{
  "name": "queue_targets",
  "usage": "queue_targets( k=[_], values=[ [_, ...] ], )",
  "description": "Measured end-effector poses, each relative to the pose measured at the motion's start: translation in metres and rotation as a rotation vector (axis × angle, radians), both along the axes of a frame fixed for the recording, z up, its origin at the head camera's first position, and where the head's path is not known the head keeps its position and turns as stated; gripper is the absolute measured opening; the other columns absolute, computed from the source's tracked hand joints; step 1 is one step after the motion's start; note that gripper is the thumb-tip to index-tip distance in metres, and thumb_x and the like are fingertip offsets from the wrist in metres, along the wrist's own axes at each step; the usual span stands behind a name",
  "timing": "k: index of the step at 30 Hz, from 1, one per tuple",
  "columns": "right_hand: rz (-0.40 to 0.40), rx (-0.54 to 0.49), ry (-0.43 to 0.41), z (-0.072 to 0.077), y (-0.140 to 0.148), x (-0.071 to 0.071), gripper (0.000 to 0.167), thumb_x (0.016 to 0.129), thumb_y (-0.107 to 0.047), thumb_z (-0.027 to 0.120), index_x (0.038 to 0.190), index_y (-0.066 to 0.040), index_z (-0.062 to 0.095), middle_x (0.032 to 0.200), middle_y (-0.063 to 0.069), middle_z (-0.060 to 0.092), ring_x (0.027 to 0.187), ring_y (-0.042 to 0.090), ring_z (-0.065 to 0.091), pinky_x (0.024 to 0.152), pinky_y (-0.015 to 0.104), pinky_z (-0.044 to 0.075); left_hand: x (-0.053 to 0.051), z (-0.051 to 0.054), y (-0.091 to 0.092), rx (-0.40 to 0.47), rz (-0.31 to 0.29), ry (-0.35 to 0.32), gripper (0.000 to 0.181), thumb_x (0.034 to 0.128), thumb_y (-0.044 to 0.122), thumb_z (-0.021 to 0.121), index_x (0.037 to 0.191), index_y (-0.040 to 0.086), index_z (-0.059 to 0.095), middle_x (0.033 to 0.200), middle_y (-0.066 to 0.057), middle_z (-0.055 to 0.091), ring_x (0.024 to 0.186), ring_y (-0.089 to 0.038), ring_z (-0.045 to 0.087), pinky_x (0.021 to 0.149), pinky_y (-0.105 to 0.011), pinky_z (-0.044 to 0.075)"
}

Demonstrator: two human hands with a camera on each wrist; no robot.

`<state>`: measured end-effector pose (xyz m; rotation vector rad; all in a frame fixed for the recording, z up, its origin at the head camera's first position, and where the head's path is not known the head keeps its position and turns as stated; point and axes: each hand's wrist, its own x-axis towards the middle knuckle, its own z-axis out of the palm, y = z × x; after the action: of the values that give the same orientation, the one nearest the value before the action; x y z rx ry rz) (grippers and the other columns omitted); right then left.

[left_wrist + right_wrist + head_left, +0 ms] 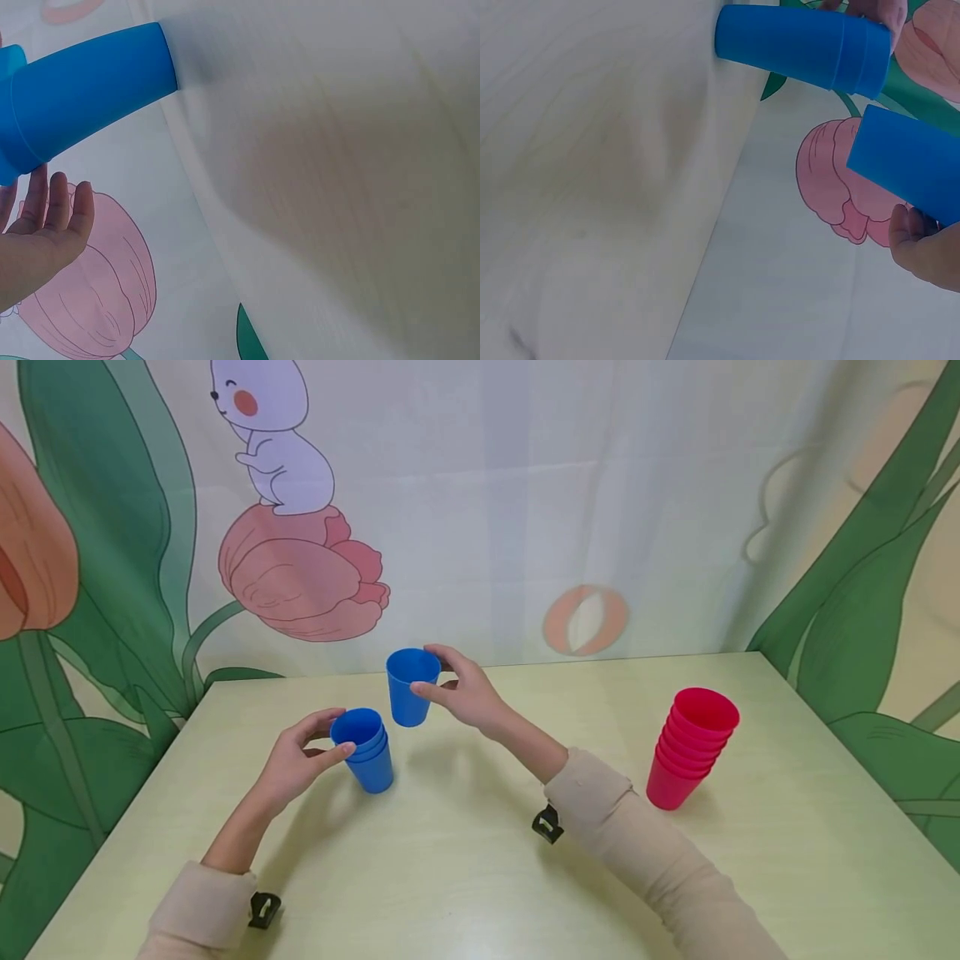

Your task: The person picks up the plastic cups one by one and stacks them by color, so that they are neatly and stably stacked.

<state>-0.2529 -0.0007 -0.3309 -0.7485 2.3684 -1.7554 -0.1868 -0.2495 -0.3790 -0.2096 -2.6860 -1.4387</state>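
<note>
A short stack of blue cups (369,768) stands upright on the table's left half. My left hand (292,767) grips it near the top rim, thumb on the near side and fingers behind. In the left wrist view the stack (97,86) meets the tabletop with its base. Just beyond and to the right, my right hand (471,695) holds a single blue cup (408,702) by its rim side, mouth up. The right wrist view shows this cup (907,161) raised off the table, apart from the stack (787,45).
A stack of several red cups (686,752) leans slightly on the table's right side. The pale table (450,877) ends at a printed curtain (487,527). Black clips (264,910) show beside both sleeves (592,793).
</note>
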Motion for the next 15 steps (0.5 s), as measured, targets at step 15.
queue_targets(
  k=[15],
  values=[
    [0.077, -0.051, 0.036, 0.019, -0.01, 0.007, 0.06, 0.087, -0.025, 0.061, 0.139, -0.01, 0.035, 0.134, 0.008, 0.045, 0.11, 0.023, 0.053, 0.085, 0.03, 0.048, -0.001, -0.001, -0.001, 0.003, 0.003, 0.0, 0.067, 0.0837, 0.036, 0.064, 0.137, 0.006, 0.037, 0.133, -0.019, 0.043, 0.117, -0.036, 0.043, 0.092, -0.048, 0.041]
  ],
)
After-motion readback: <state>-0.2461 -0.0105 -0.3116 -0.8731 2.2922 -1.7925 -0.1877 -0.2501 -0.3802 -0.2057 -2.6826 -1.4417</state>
